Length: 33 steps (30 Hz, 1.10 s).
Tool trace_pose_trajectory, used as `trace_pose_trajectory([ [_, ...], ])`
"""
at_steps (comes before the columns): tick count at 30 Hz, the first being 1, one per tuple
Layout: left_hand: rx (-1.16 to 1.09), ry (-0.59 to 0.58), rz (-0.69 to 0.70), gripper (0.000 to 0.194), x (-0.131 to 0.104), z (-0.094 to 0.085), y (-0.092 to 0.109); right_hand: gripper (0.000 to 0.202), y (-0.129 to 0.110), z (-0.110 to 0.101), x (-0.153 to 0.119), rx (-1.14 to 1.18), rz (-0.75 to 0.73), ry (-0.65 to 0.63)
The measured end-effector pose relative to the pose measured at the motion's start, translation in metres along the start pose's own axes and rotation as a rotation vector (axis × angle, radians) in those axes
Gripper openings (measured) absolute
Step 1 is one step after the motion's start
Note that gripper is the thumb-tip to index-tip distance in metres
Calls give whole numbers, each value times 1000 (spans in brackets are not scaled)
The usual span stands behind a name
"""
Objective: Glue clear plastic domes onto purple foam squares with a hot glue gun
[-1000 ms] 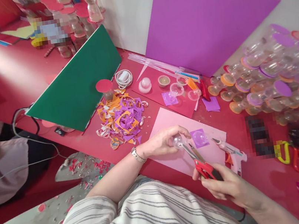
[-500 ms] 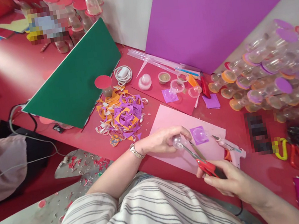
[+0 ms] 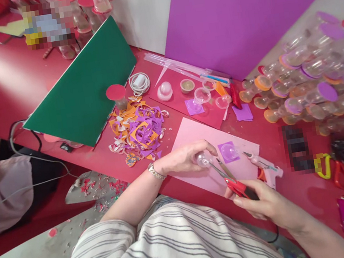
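In my left hand (image 3: pixel 184 159) is a clear plastic dome (image 3: pixel 203 159), gripped between thumb and fingers. My right hand (image 3: pixel 259 202) is closed round the red and black handles of a pair of scissors (image 3: pixel 239 188). Their blades are parted, and one tip reaches the dome's edge; whether it cuts is too small to tell. Just beyond, a purple square (image 3: pixel 223 161) with another clear dome (image 3: pixel 229 151) on it lies on the pink sheet (image 3: pixel 196 181). Right of that rests a white glue gun (image 3: pixel 270 171) with an orange trigger.
Paper scraps (image 3: pixel 146 128) are heaped left of the pink sheet. A green board (image 3: pixel 87 81) stands behind them, and a purple board (image 3: pixel 233 16) leans on the wall. Stacked clear bottle shapes (image 3: pixel 309 78) fill the right side. Another person's sleeve (image 3: pixel 3 188) shows at far left.
The scissors' blades have come slightly closer together near the dome. The view has shifted a little; both hands keep their holds.
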<state>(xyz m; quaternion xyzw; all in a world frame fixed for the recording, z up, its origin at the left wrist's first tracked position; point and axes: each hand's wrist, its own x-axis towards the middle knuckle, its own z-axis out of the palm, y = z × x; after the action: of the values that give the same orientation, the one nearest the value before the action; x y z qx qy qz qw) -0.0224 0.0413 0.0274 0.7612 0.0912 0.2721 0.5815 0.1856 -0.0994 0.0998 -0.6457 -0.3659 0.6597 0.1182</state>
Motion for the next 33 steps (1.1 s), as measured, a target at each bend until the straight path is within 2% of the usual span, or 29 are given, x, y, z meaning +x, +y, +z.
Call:
trace_pose_trajectory([
  [7,40,-15,38,27,1,2,-2,43,4,0,1,147,14,-64],
  [12,55,-21,55,29,1,3,-3,46,14,-4,6,183,18,-119],
  [19,92,-43,72,26,1,4,-3,47,25,-8,9,176,27,-133],
  [29,86,-80,50,27,1,6,-6,39,10,1,2,187,54,-72],
  [33,71,11,11,36,-1,7,-4,39,6,4,1,207,21,-46],
])
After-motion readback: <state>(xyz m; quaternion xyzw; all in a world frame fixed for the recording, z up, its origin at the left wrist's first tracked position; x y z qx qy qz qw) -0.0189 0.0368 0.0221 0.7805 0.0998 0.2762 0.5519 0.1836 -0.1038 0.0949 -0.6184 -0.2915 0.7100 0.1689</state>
